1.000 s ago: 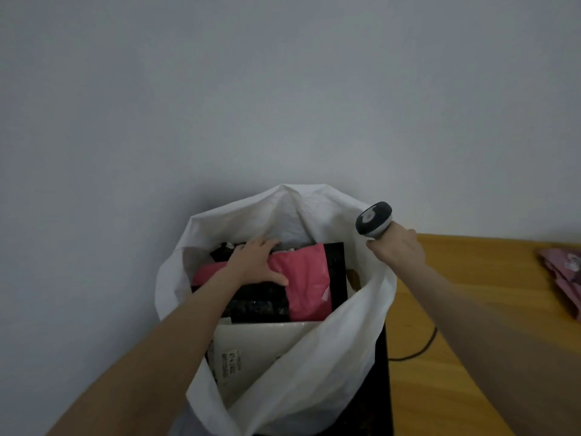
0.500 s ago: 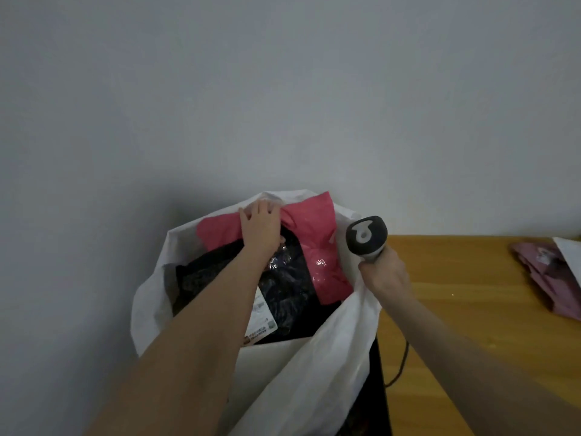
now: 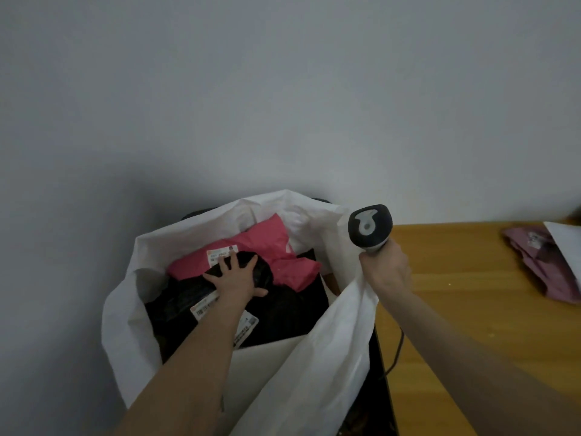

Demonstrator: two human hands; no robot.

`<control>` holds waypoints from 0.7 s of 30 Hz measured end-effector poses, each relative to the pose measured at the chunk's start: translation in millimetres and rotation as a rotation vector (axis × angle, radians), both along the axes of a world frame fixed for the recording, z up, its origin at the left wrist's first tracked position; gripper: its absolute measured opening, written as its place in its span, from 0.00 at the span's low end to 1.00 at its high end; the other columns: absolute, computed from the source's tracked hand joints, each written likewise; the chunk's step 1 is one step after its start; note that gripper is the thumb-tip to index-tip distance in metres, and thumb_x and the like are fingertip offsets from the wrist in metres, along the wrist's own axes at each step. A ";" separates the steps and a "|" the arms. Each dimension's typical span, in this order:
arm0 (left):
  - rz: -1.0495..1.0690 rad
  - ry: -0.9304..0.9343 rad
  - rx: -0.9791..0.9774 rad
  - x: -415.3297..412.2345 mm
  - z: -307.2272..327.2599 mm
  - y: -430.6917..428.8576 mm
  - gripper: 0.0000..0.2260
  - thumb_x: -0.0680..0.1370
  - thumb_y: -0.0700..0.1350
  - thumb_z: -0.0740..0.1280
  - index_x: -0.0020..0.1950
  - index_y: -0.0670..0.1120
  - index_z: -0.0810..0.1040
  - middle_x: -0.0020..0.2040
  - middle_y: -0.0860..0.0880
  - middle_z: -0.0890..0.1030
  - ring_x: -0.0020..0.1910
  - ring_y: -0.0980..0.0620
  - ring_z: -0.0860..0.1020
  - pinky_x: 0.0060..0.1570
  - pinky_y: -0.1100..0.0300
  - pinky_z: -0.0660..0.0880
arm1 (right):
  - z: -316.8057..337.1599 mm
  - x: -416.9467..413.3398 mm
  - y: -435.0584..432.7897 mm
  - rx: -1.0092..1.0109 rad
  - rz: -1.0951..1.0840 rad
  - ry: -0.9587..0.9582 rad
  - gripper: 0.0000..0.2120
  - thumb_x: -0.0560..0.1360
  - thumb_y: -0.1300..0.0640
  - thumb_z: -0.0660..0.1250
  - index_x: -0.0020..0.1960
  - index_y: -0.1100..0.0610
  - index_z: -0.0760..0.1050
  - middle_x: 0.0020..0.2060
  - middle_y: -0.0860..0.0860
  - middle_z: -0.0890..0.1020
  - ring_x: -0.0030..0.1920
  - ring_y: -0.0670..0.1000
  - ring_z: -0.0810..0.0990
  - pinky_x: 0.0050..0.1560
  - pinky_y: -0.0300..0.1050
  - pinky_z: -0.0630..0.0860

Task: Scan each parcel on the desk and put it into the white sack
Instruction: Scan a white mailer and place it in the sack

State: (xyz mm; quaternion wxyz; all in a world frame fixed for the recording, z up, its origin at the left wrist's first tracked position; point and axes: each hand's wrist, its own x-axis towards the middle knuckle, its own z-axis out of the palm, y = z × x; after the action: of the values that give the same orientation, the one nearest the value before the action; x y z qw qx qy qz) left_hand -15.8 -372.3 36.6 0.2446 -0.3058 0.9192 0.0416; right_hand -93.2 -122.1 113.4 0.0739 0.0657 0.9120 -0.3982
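Observation:
The white sack (image 3: pixel 317 366) stands open against the wall, left of the desk. Inside it lie a black parcel (image 3: pixel 182 305) with white labels and a pink parcel (image 3: pixel 267 243) behind it. My left hand (image 3: pixel 235 280) is inside the sack, fingers spread flat, pressing on the black parcel and holding nothing. My right hand (image 3: pixel 385 272) grips the black and grey barcode scanner (image 3: pixel 370 227) upright and also pinches the sack's right rim. On the desk's far right lie a mauve parcel (image 3: pixel 547 265) and a white one (image 3: pixel 566 243).
The wooden desk (image 3: pixel 471 297) runs to the right of the sack. The scanner's black cable (image 3: pixel 396 350) hangs over the desk's left edge. A plain grey wall stands behind everything. A dark object shows under the sack.
My left hand has gone from gripping the pink parcel's top edge to lying flat on the black parcel, lower in the sack. The pink parcel sank behind it. My right hand stayed on the rim.

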 end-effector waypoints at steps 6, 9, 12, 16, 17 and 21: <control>-0.013 0.123 0.051 10.9 15.3 9.2 0.44 0.70 0.65 0.69 0.77 0.63 0.45 0.78 0.45 0.42 0.77 0.40 0.44 0.67 0.29 0.50 | 4.2 16.1 -2.6 0.017 -0.017 -0.017 0.08 0.74 0.56 0.67 0.51 0.54 0.71 0.40 0.53 0.78 0.43 0.57 0.79 0.47 0.53 0.79; 0.006 0.251 0.034 23.2 35.2 18.6 0.40 0.72 0.64 0.67 0.77 0.57 0.49 0.78 0.43 0.50 0.76 0.41 0.52 0.68 0.35 0.57 | 12.6 30.7 -1.8 0.026 0.016 -0.022 0.13 0.74 0.48 0.68 0.53 0.53 0.70 0.44 0.54 0.78 0.46 0.58 0.79 0.47 0.53 0.78; 0.064 0.356 -0.020 44.4 55.2 30.9 0.34 0.76 0.60 0.65 0.76 0.51 0.56 0.76 0.42 0.57 0.73 0.41 0.60 0.66 0.43 0.64 | 15.0 46.6 2.2 0.006 0.054 -0.051 0.16 0.73 0.47 0.68 0.56 0.54 0.71 0.47 0.55 0.79 0.48 0.59 0.79 0.48 0.54 0.78; 0.082 0.463 -0.211 81.7 76.4 35.2 0.28 0.78 0.57 0.63 0.73 0.47 0.62 0.70 0.43 0.65 0.67 0.43 0.66 0.61 0.49 0.68 | 14.8 69.5 5.6 -0.005 0.064 -0.098 0.11 0.75 0.52 0.65 0.56 0.53 0.70 0.46 0.55 0.79 0.49 0.60 0.79 0.49 0.53 0.78; 0.098 0.482 -0.252 91.3 81.6 33.1 0.27 0.78 0.57 0.63 0.73 0.46 0.62 0.69 0.43 0.66 0.67 0.43 0.66 0.61 0.49 0.68 | 14.7 73.0 5.1 -0.003 0.071 -0.097 0.11 0.75 0.54 0.65 0.56 0.54 0.70 0.46 0.56 0.79 0.49 0.60 0.79 0.50 0.54 0.78; 0.218 0.559 -0.360 128.0 95.1 10.3 0.25 0.78 0.57 0.63 0.69 0.45 0.65 0.67 0.42 0.69 0.65 0.42 0.68 0.60 0.49 0.67 | 13.8 79.3 -0.8 0.012 0.088 -0.097 0.09 0.74 0.58 0.65 0.54 0.58 0.73 0.47 0.58 0.80 0.49 0.61 0.79 0.51 0.55 0.79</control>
State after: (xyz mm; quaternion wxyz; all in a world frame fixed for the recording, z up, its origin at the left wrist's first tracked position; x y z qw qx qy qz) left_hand 112.2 -361.9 131.8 -0.0801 -0.4171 0.9052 -0.0131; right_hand -13.9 -122.8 127.2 0.1350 0.0450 0.9116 -0.3856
